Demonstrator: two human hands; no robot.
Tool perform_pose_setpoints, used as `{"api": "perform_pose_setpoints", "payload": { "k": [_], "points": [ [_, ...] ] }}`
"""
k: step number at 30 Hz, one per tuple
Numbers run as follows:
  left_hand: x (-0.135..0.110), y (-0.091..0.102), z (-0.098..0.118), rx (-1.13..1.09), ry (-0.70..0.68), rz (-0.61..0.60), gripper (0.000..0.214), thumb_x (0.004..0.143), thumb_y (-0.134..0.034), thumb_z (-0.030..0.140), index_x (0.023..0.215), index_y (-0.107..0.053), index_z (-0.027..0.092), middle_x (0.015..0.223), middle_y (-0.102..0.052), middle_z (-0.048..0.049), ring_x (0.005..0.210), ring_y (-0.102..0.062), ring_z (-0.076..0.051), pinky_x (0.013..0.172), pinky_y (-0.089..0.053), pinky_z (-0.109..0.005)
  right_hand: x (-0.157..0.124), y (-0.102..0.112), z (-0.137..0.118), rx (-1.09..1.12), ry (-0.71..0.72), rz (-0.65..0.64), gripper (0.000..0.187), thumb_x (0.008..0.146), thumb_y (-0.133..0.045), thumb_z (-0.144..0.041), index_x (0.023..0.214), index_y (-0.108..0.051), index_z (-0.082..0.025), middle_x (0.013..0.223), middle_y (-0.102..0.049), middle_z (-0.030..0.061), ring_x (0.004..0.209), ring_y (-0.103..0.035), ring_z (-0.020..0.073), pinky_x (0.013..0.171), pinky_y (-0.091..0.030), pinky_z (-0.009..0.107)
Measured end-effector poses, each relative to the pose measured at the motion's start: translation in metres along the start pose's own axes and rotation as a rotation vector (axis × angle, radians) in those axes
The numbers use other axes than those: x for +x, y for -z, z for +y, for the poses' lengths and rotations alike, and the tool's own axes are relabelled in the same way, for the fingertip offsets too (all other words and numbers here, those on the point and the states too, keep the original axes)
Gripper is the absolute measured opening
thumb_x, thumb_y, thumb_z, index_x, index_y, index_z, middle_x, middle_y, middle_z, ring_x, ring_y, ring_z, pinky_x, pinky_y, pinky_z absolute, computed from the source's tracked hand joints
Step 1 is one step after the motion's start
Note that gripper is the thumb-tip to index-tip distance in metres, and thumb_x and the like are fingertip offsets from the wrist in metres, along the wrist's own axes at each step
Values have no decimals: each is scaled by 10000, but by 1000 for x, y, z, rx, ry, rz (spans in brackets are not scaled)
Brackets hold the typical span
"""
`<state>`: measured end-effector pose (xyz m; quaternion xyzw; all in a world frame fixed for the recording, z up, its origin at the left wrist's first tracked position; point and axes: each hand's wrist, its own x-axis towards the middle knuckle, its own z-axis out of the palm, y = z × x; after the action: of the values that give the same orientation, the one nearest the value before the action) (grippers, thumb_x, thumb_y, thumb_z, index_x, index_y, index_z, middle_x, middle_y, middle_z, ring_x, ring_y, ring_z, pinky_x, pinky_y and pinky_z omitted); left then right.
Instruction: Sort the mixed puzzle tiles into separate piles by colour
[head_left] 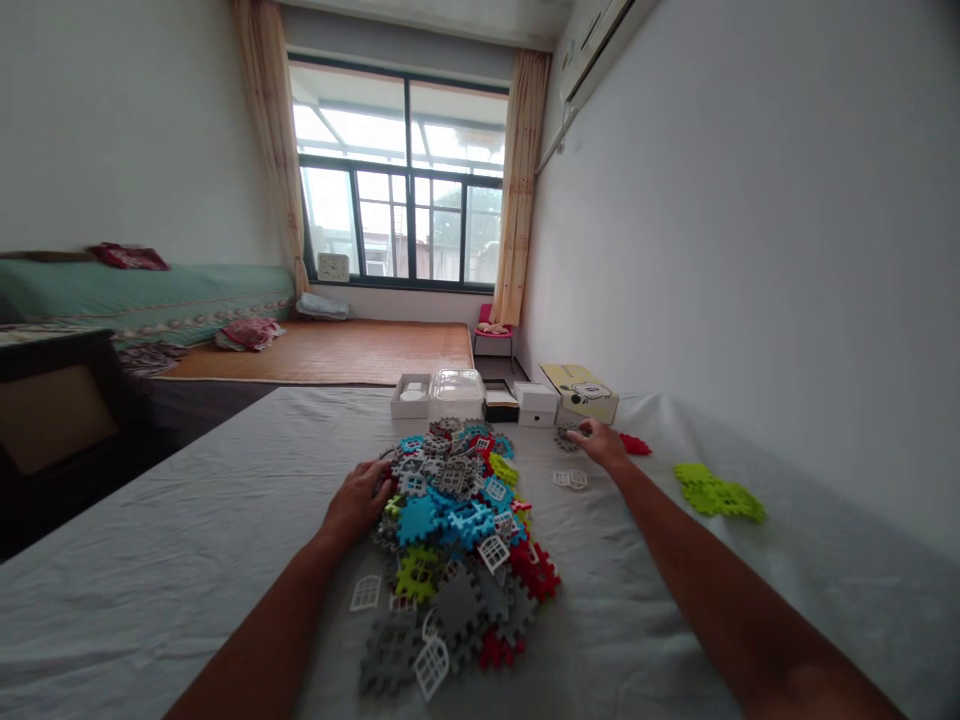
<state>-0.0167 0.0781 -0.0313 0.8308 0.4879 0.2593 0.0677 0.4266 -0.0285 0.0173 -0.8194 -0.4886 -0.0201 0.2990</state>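
A heap of toothed plastic building tiles in blue [418,522], grey [459,600], red [534,570] and lime green [417,574] lies on the cloth before me. My left hand [363,497] rests against the heap's left side, its fingers laid over the edge pieces; their tips are partly hidden. Out to the right of the heap, my right hand [600,442] pinches a grey building tile [568,437] at the cloth. Two white window pieces [570,480] lie just nearer than that hand. Red tiles [635,444] lie beyond its wrist.
Lime green tiles [718,493] lie far right on the grey cloth [247,490]. Along the back stand a white box [410,408], a clear plastic container [457,392], a black tray [501,410], another white box [535,405] and a yellow carton [579,388]. Loose white window piece [366,593] lies left.
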Motion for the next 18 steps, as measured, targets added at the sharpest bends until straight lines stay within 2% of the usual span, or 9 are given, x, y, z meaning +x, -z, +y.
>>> {"api": "perform_pose_setpoints", "payload": {
  "k": [2,5,11,14,18],
  "points": [
    [-1,0,0,-5,1,0,376,847,-429,305,1181,-545,176,1188,-546,-86,1097,-514,-216,967,-386,-333,5,-4,-4,-5,-3,14,376,780,-571,-395,1028,-627,-117,1045,-666,179,1003,-612,284,833,-448,366],
    [-2,0,0,-5,-2,13,372,840,-439,296,1177,-548,180,1178,-552,-82,1101,-512,-215,966,-388,-328,1,-11,-21,18,101,5,340,790,-559,-338,1042,-630,-122,1099,-644,179,1038,-592,270,885,-422,361],
    [-2,0,2,-10,-10,38,353,837,-441,282,1146,-574,175,1160,-568,-91,1079,-531,-213,949,-403,-330,-40,-33,-86,207,432,-188,284,844,-506,-422,988,-669,-239,904,-713,19,793,-646,153,737,-471,252],
    [-2,0,2,-24,-18,43,353,833,-451,280,1146,-581,183,1157,-576,-87,1072,-540,-211,947,-407,-329,-64,-41,-111,313,596,-239,346,843,-512,-460,1061,-654,-232,967,-700,46,872,-625,179,778,-467,290],
    [-3,0,3,-37,-22,53,367,827,-461,267,1159,-581,165,1165,-575,-101,1076,-541,-214,952,-403,-326,-84,-46,-123,298,738,-283,459,762,-620,-494,1140,-622,-233,1066,-671,66,1031,-553,224,883,-435,344]
  ]
}}
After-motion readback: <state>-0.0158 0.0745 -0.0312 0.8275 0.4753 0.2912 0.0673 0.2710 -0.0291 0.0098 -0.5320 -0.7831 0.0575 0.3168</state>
